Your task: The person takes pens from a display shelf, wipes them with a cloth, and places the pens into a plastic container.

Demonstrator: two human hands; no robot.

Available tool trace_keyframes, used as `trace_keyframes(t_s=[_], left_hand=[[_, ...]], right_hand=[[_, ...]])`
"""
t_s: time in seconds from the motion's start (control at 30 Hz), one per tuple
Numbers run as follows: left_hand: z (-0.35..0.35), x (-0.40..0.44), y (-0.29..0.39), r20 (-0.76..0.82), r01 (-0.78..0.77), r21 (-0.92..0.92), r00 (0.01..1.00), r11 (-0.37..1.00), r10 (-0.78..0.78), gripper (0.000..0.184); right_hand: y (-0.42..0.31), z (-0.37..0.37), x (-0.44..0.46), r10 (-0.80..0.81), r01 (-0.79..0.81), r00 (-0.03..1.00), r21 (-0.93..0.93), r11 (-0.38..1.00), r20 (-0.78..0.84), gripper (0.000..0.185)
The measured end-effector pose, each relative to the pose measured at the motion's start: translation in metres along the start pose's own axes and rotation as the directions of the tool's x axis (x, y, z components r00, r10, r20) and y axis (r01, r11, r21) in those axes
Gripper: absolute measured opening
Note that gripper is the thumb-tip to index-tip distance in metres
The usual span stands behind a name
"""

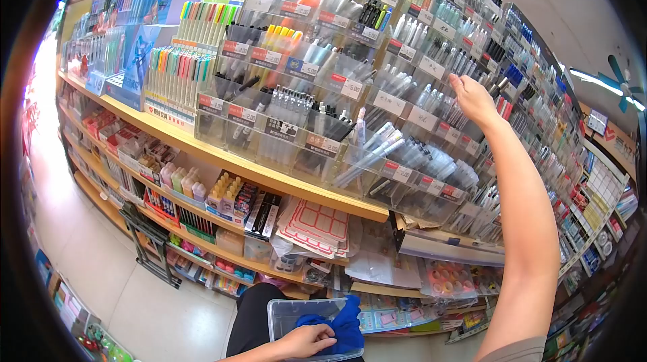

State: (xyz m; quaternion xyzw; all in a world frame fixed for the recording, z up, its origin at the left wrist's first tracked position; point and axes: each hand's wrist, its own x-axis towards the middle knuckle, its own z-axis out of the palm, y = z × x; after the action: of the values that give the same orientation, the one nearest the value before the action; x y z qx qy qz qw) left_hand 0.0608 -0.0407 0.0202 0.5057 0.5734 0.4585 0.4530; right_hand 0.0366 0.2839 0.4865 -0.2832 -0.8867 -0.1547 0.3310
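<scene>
My right hand (474, 98) is raised to the tiered clear pen rack (306, 143), its curled fingers at the pens in an upper row; whatever it grips is too small to make out. Low in the view, my left hand (309, 340) has its fingers closed on a blue cloth (347, 327). That cloth lies partly in a clear plastic box (283, 308), which rests by my dark-clothed leg (255, 315). Around my right hand are compartments of pens with white price labels (431, 67).
Marker sets (180, 79) stand at the left of the rack. Below, a wooden shelf edge (269, 180) juts out above shelves of boxes and red-framed sheets (317, 227). A black folding stool (151, 247) leans at lower left. A ceiling fan (620, 79) hangs at right.
</scene>
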Motion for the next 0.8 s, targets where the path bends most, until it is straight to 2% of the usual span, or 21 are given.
trace_keyframes(t_s=[0.1,0.2,0.23,0.3,0.4,0.5,0.53,0.67,0.8], left_hand=[[0.000,0.001,0.001,-0.001,-0.005,0.010,1.000,1.000,0.005,0.031],[0.001,0.001,0.001,-0.003,-0.012,0.009,1.000,1.000,0.012,0.031],[0.001,0.000,0.002,0.001,-0.013,0.010,1.000,1.000,0.013,0.031],[0.002,0.000,0.002,-0.002,-0.008,0.010,1.000,1.000,0.008,0.031],[0.002,-0.001,0.004,-0.005,-0.003,0.009,1.000,1.000,0.003,0.031],[0.000,-0.002,0.006,-0.009,0.000,0.010,1.000,1.000,0.000,0.030],[0.000,-0.003,0.006,-0.011,0.002,0.010,1.000,1.000,-0.002,0.030],[-0.001,-0.003,0.004,-0.020,-0.026,0.017,0.999,0.999,0.027,0.030],[-0.002,-0.004,0.008,-0.025,-0.022,0.019,0.999,1.000,0.022,0.030]], right_hand=[[0.005,0.000,0.000,0.008,0.002,0.997,0.116,0.993,-0.080,0.049],[-0.009,-0.005,0.000,-0.137,0.161,0.981,0.195,0.968,-0.134,0.039],[-0.027,-0.007,-0.008,-0.257,0.301,0.949,0.285,0.910,-0.184,0.027],[-0.034,0.000,-0.005,-0.370,0.402,0.915,0.290,0.869,-0.161,0.022],[-0.037,0.006,-0.006,-0.387,0.374,0.922,0.265,0.889,-0.005,0.020],[-0.037,0.002,-0.006,-0.328,0.267,0.935,0.339,0.902,0.136,0.020],[-0.041,-0.004,-0.006,-0.295,0.231,0.931,0.277,0.933,0.216,0.023],[-0.041,-0.011,-0.002,-0.283,0.210,0.898,0.238,0.948,0.336,0.029],[-0.041,-0.012,0.001,-0.216,0.073,0.883,0.334,0.940,0.416,0.028]])
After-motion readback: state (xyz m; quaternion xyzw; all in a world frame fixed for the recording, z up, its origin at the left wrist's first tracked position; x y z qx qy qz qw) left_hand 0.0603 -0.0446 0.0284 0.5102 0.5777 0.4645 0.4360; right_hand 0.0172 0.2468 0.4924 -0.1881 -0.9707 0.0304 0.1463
